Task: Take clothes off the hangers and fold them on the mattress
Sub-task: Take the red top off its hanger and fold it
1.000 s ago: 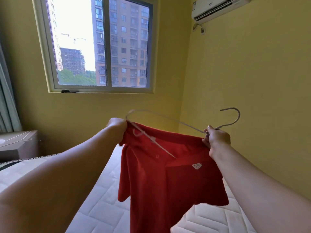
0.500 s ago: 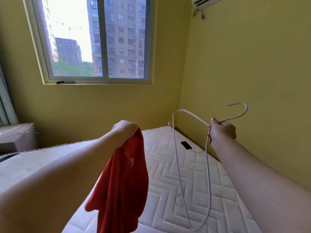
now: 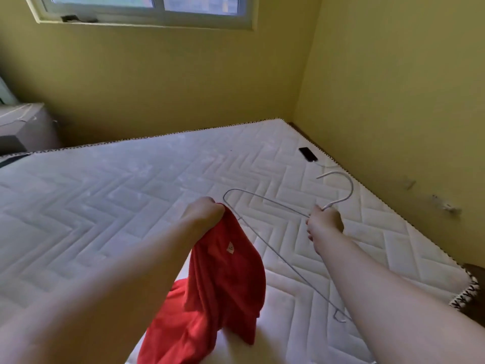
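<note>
On hanger duty, over the white quilted mattress: my left hand bunches one end of a red shirt, fingers curled tight round the cloth. The rest of the shirt hangs down and appears to trail onto the mattress's near edge. My right hand grips a bare wire hanger at the base of its hook, held above the mattress's right half — the shirt is clear of it. A dark phone lies on its cable near the mattress's far right corner.

As I read it, the step in hand is parting with the hanger and laying the shirt out. To do it well, I would put the hanger down toward the mattress's right edge, short of the phone, leaving the middle for folding. The freed right hand can then take the shirt's other shoulder. The cloth is limp and bunched — dropped one-handed it would likely land in a heap, so I would spread it flat on the mattress before any fold.
</note>
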